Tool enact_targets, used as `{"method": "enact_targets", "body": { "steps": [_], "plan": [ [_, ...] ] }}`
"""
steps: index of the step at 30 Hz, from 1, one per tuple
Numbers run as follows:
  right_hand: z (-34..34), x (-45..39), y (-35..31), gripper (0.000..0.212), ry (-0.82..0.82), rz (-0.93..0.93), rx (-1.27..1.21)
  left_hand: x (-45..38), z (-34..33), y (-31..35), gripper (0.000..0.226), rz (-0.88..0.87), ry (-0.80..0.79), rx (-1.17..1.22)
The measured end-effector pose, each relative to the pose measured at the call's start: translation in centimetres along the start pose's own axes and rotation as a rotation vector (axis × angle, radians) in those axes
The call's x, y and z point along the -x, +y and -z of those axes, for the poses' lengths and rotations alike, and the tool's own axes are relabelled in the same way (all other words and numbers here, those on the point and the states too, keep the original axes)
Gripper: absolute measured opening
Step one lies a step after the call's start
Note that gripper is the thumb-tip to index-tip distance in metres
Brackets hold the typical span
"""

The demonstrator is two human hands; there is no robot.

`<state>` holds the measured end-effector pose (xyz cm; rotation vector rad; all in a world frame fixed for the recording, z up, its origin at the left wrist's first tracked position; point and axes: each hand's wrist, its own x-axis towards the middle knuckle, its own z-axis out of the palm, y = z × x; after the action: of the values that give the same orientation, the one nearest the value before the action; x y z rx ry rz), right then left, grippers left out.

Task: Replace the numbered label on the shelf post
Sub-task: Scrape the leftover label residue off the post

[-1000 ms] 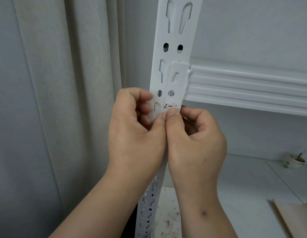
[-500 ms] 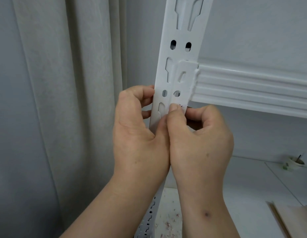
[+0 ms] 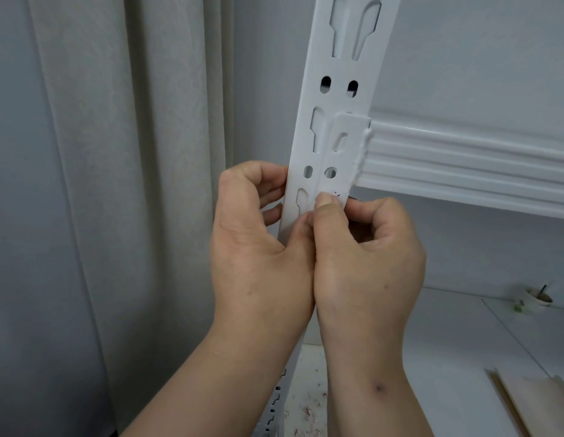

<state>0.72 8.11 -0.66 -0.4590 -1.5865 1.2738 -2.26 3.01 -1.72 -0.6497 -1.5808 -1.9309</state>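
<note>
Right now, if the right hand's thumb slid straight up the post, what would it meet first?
The right hand would meet the label just above its thumb, then the round hole in the shelf post.

Below the white shelf beam (image 3: 463,159), a white bench (image 3: 447,342) carries a small cup (image 3: 538,298) far right and pale boards (image 3: 539,405) nearer, with reddish scraps (image 3: 309,411) beside the post (image 3: 340,89).

To your left a pale curtain (image 3: 122,152) hangs in long folds against a grey-white wall (image 3: 479,52). Below you, a white surface (image 3: 463,335) carries a small cup (image 3: 539,297) at the far right, pale wooden boards (image 3: 539,402) nearer and scattered reddish shavings (image 3: 309,411).
</note>
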Motion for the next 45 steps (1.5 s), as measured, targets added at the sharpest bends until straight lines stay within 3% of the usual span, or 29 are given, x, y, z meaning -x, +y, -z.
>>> {"method": "enact_targets", "body": {
  "steps": [22,32,45],
  "plan": [
    [0.01,-0.01,-0.22,0.010,0.007,0.026,0.031,-0.02,0.03,0.00,0.050,0.010,0.003,-0.012],
    [0.29,0.10,-0.27,0.013,-0.011,-0.067,-0.035,0.13,-0.02,0.06,0.053,0.028,0.003,-0.008],
    [0.04,-0.04,-0.15,0.010,0.025,0.007,0.030,0.12,-0.06,0.05,0.053,0.040,0.003,0.005]
  ]
}}
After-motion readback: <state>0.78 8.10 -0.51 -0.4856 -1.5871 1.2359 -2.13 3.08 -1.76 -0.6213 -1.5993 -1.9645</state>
